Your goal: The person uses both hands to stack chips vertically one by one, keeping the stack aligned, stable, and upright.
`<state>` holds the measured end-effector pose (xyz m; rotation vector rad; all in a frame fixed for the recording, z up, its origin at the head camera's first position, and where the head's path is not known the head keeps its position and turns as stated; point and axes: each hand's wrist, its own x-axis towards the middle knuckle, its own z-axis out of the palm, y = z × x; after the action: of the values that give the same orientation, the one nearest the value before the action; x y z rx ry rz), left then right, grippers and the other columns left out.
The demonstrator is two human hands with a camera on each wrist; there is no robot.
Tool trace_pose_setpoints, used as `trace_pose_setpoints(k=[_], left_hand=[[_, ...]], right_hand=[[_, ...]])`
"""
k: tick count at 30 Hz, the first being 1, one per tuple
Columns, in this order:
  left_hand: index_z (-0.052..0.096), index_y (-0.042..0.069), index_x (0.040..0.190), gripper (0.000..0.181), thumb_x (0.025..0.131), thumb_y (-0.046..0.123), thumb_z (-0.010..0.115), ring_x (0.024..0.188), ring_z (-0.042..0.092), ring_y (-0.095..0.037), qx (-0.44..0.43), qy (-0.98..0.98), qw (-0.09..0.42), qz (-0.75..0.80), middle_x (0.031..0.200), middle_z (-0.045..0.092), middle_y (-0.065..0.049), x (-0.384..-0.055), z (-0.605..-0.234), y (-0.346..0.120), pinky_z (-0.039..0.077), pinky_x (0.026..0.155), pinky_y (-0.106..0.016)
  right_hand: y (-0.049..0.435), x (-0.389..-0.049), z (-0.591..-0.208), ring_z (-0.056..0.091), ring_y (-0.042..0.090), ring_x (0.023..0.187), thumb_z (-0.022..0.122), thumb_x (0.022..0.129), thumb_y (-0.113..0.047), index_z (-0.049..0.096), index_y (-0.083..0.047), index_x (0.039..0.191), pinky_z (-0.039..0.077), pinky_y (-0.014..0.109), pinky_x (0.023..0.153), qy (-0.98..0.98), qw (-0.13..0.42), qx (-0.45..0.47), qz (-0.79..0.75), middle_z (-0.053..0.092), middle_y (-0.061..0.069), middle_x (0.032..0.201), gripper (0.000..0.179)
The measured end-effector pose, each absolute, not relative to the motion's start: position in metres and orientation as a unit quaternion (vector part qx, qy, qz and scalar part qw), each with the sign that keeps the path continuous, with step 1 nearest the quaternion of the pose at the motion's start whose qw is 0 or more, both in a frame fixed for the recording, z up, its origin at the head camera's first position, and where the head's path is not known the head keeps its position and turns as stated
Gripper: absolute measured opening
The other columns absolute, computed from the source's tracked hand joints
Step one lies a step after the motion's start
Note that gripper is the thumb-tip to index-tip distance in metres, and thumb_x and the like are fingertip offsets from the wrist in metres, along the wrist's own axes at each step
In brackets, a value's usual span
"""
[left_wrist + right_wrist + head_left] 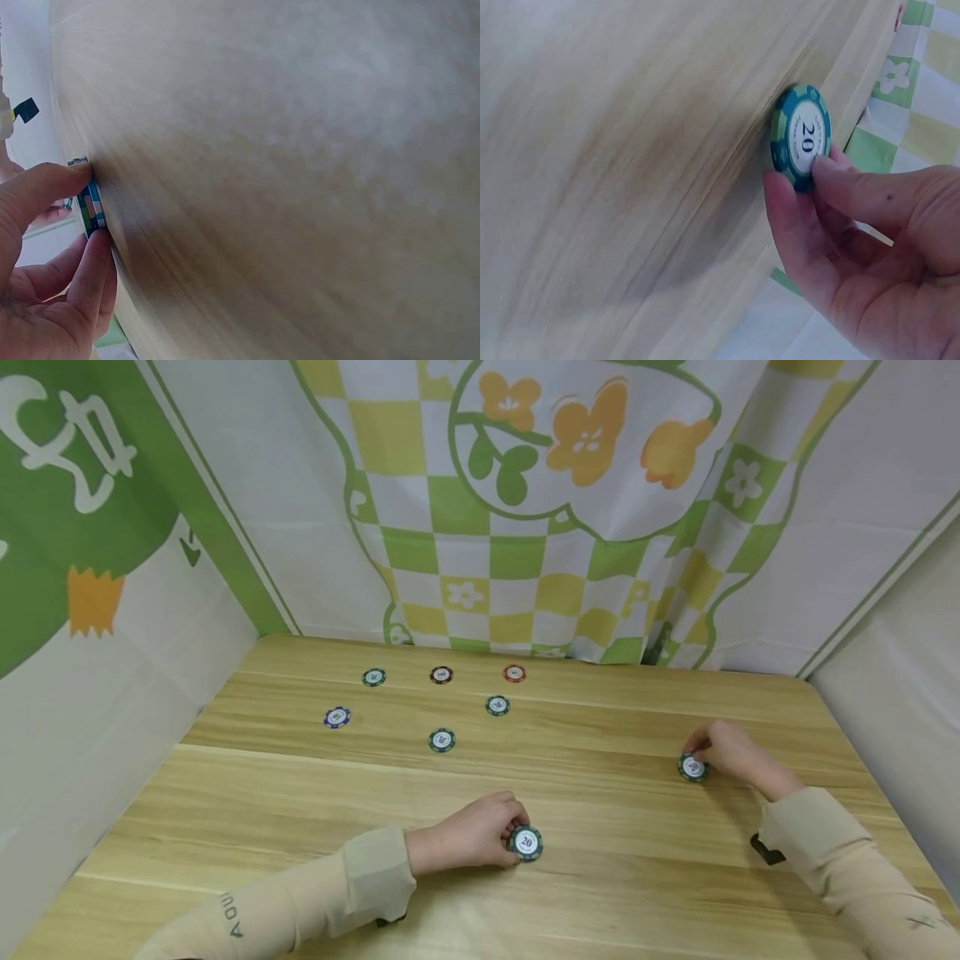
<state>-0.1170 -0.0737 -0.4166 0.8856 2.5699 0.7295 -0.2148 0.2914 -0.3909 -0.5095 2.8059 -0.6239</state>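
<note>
My left hand (480, 833) pinches a green poker chip (527, 842) marked 20 by its edges, low at the table's front middle. Seen from the side in the left wrist view, its banded rim (93, 204) looks layered, so a small stack is possible, though I cannot tell. Over on the right, my right hand (738, 757) holds another green poker chip (802, 135), also marked 20, between thumb and fingers. That chip is tilted, its printed face showing in the right wrist view, and it casts a shadow on the wood.
On the wooden table (262, 827), toward the back left, lie several separate chips: a blue one (337, 717), a black one (442, 675), a red one (514, 673) and green ones, among them a nearer green chip (442, 740). A patterned curtain (465, 552) hangs along the back edge.
</note>
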Motion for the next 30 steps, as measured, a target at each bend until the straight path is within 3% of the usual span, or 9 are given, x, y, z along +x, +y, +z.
trace_pose_setpoints(k=[4, 17, 30], left_hand=[[0.061, 0.006, 0.098, 0.035, 0.068, 0.012, 0.077, 0.079, 0.049, -0.002, 0.311, 0.9, 0.164, 0.256, 0.089, 0.05, 0.006, -0.117, -0.417, -0.073, 0.043, 0.071, -0.012], [0.061, 0.006, 0.097, 0.034, 0.068, 0.012, 0.077, 0.078, 0.049, -0.002, 0.305, 0.902, 0.167, 0.257, 0.088, 0.05, 0.006, -0.117, -0.417, -0.072, 0.043, 0.07, -0.012], [0.061, 0.006, 0.098, 0.035, 0.068, 0.013, 0.078, 0.078, 0.05, -0.002, 0.311, 0.902, 0.164, 0.25, 0.088, 0.05, 0.006, -0.118, -0.418, -0.072, 0.043, 0.07, -0.012]], right_hand=[[0.29, -0.214, -0.391, 0.057, 0.017, 0.061, 0.057, 0.081, 0.007, 0.064, 0.01, 0.087, 0.05, 0.031, 0.051, 0.941, 0.161, -0.147, -0.258, 0.063, 0.014, 0.077, 0.01], [0.279, -0.211, -0.394, 0.06, 0.016, 0.074, 0.053, 0.083, 0.01, 0.052, 0.023, 0.101, 0.054, 0.03, 0.063, 0.875, 0.272, -0.113, -0.385, 0.063, 0.013, 0.084, 0.022], [0.27, -0.203, -0.398, 0.06, 0.013, 0.073, 0.054, 0.084, 0.007, 0.051, 0.023, 0.104, 0.053, 0.026, 0.065, 0.839, 0.298, -0.083, -0.448, 0.062, 0.011, 0.085, 0.026]])
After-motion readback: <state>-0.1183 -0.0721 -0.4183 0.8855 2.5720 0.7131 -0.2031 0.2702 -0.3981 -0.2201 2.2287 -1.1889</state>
